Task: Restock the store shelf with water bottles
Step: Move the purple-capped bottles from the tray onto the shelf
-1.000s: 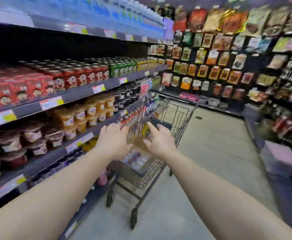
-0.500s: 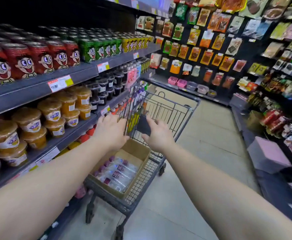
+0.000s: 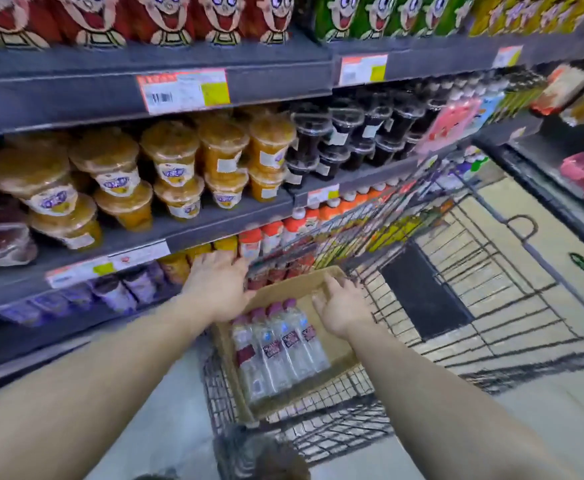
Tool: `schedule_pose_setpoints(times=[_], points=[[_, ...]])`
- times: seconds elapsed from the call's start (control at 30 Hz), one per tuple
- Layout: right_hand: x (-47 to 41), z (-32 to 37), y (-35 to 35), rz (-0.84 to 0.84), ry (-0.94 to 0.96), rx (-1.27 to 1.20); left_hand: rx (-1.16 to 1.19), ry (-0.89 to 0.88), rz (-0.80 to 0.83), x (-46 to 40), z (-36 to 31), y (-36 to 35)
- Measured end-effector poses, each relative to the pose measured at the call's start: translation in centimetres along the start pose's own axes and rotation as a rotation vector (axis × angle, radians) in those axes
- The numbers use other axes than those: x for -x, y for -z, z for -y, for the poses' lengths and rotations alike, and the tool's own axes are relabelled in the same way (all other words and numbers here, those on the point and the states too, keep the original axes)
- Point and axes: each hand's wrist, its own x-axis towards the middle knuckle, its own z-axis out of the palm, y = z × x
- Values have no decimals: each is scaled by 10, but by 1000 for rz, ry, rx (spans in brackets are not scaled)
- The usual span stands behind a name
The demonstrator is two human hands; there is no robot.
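Several clear water bottles [image 3: 278,344] with purple caps lie side by side in an open cardboard box [image 3: 332,344] inside a wire shopping cart [image 3: 335,424]. My left hand [image 3: 219,289] hovers over the box's left edge, fingers spread, holding nothing. My right hand [image 3: 341,304] is over the box's far right part, fingers apart and empty. Matching purple-labelled bottles [image 3: 114,294] stand on the low shelf to the left of the cart.
Grey store shelves [image 3: 193,230] run along the left with orange jelly cups [image 3: 173,161], dark cups [image 3: 339,140] and red-capped drinks [image 3: 276,233]. The cart's folded seat flap [image 3: 422,292] lies ahead. More stocked racks [image 3: 581,168] stand at the far right beyond the tiled aisle floor.
The view has dropped and moved closer to the cart. Both hands have come down from the cart's far side toward the box of bottles.
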Motion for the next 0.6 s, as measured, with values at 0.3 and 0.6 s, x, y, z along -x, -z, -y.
schedule_pose_setpoints(times=[0.3,0.6], points=[[-99,-78,-72,269,12,37,76,176,277,-39,-48,-101],[-146,-96,-187,443,-11,-108,173,224,364,-59,-69,-197]])
